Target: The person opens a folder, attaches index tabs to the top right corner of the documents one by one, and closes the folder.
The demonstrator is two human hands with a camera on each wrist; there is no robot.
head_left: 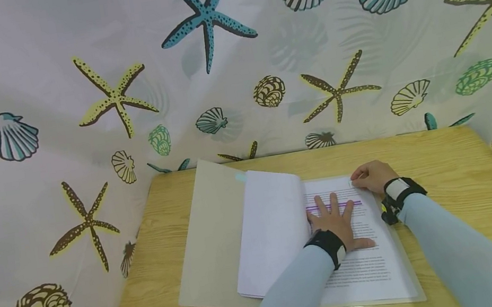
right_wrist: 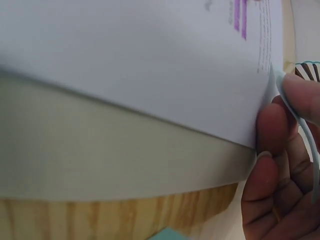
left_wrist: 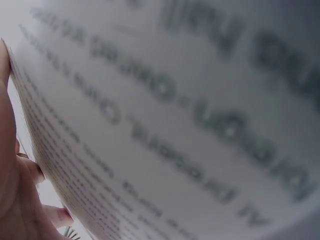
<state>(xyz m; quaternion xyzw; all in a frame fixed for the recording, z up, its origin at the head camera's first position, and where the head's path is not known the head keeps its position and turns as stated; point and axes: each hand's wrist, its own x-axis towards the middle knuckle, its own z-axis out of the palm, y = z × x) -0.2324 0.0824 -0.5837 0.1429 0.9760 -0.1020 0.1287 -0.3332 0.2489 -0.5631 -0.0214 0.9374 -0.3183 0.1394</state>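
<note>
An opened folder of printed sheets lies on the table. My left hand (head_left: 336, 226) rests with fingers spread on the right-hand printed page (head_left: 361, 269), below and across its purple highlighted lines (head_left: 350, 204). At that page's upper right corner, my right hand (head_left: 375, 176) pinches a pale blue sticky strip (right_wrist: 300, 117) between thumb and finger. One end of the strip meets the page edge, while the other curls out past the thumb. The turned pages (head_left: 270, 230) bulge up beside my left wrist. In the left wrist view, blurred print on a curved sheet (left_wrist: 150, 125) fills most of the picture.
The folder's beige cover (head_left: 210, 234) lies open to the left under the turned pages. A light blue tab (head_left: 241, 177) sticks out at their top. Wooden tabletop (head_left: 451, 169) surrounds the folder. A cloth (head_left: 237, 96) printed with shells and starfish hangs behind and at the sides.
</note>
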